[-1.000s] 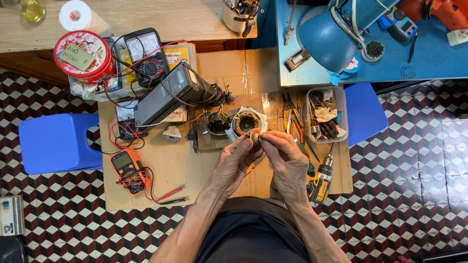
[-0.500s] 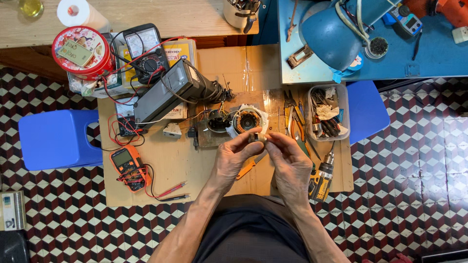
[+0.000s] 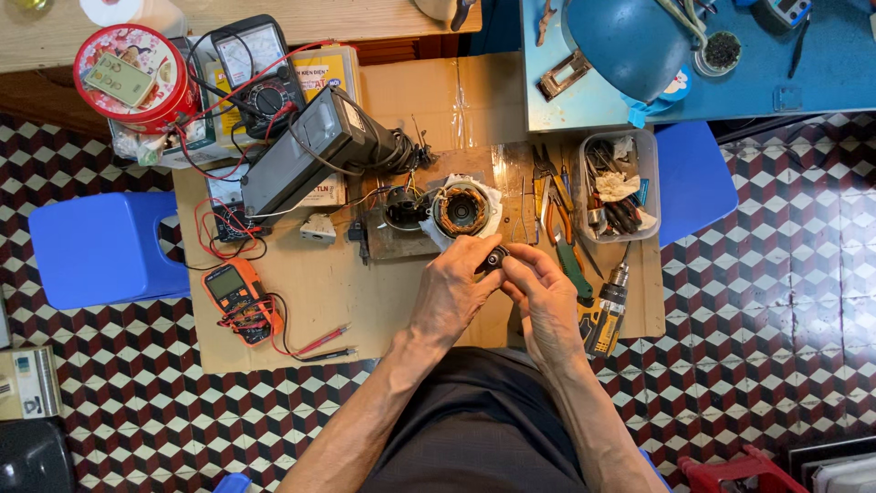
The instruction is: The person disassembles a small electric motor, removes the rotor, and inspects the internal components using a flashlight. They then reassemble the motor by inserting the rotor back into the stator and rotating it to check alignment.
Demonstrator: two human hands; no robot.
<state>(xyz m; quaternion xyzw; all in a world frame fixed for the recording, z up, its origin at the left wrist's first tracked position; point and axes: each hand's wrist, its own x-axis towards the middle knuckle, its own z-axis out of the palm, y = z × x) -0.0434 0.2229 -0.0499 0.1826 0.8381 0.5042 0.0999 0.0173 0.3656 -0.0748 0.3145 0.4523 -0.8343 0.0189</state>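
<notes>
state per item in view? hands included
left hand: grip shut on small black part
right hand: fingertips on the same small black part
motor stator: lying on the board, copper windings facing up
orange multimeter: flat on cardboard, leads attached
clear tray: open, holding tools
cordless drill: lying flat

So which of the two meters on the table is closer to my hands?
The small orange meter, lying flat on the cardboard beside your left hand. The black dial meter sits further away, up by the red tin.

Orange multimeter with red leads, blue stool, round red tin, brown cardboard sheet, black-white-maroon cube-patterned floor.
</notes>
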